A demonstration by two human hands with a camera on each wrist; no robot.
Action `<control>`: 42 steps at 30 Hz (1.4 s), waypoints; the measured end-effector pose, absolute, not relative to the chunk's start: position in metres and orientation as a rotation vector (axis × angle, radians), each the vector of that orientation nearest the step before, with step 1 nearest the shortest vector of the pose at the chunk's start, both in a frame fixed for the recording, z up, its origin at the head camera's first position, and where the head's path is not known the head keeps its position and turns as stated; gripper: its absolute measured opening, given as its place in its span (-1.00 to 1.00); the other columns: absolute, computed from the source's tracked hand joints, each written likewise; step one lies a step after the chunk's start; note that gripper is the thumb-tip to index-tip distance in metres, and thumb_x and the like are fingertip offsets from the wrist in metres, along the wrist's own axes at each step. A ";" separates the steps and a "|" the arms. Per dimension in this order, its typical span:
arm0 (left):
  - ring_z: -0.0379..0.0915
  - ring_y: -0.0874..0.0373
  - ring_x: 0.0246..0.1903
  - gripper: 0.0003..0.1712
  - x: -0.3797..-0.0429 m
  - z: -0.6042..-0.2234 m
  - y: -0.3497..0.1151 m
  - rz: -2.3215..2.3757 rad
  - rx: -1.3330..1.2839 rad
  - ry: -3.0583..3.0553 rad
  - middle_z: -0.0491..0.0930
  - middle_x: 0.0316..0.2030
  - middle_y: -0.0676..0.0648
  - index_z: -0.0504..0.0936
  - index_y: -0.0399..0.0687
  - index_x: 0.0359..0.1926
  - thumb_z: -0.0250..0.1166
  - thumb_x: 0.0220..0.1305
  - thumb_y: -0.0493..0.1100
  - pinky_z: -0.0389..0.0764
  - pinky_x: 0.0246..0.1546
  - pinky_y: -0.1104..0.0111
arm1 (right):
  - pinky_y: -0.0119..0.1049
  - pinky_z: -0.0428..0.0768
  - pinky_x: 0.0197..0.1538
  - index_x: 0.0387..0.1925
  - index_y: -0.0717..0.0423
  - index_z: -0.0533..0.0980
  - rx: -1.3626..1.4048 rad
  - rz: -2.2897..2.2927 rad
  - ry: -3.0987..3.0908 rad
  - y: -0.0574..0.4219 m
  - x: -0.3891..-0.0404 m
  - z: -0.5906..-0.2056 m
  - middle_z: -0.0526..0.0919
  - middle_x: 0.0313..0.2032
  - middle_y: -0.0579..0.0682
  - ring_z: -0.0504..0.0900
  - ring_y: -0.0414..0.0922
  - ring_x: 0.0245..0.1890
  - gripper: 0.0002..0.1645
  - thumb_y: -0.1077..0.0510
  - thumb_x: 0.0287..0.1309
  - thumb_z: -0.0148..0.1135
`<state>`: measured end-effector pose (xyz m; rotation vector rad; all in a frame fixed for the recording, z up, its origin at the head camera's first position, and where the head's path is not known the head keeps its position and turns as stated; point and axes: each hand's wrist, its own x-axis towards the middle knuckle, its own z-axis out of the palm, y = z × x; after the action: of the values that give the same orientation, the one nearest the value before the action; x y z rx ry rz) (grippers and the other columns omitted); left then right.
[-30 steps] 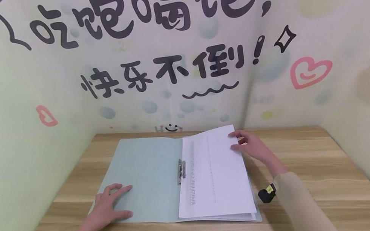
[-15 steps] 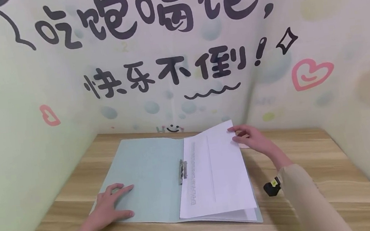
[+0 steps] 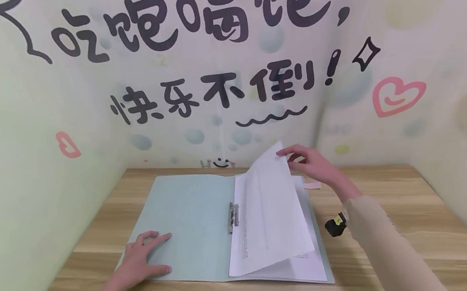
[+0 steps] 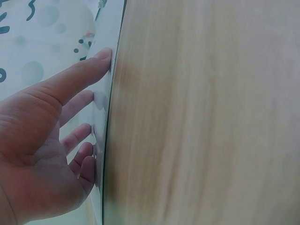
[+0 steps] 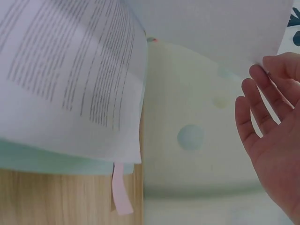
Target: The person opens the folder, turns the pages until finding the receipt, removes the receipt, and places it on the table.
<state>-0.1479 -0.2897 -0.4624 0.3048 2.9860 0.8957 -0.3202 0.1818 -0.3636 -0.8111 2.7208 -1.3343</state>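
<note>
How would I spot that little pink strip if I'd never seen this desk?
Start at the open pale green folder on the wooden desk. Follow its far right corner, under the right hand. The small pink paper strip pokes out there, the only pink thing among white sheets.

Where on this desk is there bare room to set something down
Bare wood lies right of the folder, beyond the right hand, and along the near table edge. Crowded: the folder's middle, with the lifted sheet and the left hand.
</note>
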 end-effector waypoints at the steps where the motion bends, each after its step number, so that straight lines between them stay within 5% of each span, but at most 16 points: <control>1: 0.16 -0.32 0.05 -0.11 -0.148 -0.462 -0.290 0.897 0.308 2.987 0.30 0.26 -0.26 0.52 0.02 0.28 0.58 -0.13 0.10 0.36 -0.10 0.10 | -0.33 0.55 0.05 0.21 0.00 0.52 -0.821 -1.342 2.719 0.178 -0.321 -0.362 0.57 0.18 0.06 0.55 0.00 0.03 -0.57 0.23 0.33 0.12; 27: 0.17 -0.29 0.06 -0.14 -0.147 -0.463 -0.295 0.979 0.334 2.959 0.32 0.28 -0.27 0.54 0.00 0.26 0.60 -0.14 0.05 0.37 -0.09 0.14 | -0.06 0.56 0.17 0.23 0.03 0.49 -1.027 -1.522 2.587 0.061 -0.337 -0.345 0.50 0.18 0.08 0.52 0.02 0.08 -0.48 0.25 0.23 0.28; 42: 0.25 -0.29 0.12 -0.17 -0.150 -0.464 -0.305 1.003 0.407 2.953 0.39 0.26 -0.25 0.55 -0.01 0.23 0.59 -0.14 0.02 0.36 -0.03 0.10 | -0.12 0.59 0.21 0.33 -0.22 0.37 -0.953 -1.609 2.450 -0.003 -0.335 -0.372 0.43 0.31 -0.09 0.54 -0.07 0.20 -0.30 0.08 0.17 0.39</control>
<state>-0.1497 -0.3050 -0.4636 0.4068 2.9527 1.0026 -0.3345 -0.0027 -0.3725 -0.9532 2.4495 -1.6086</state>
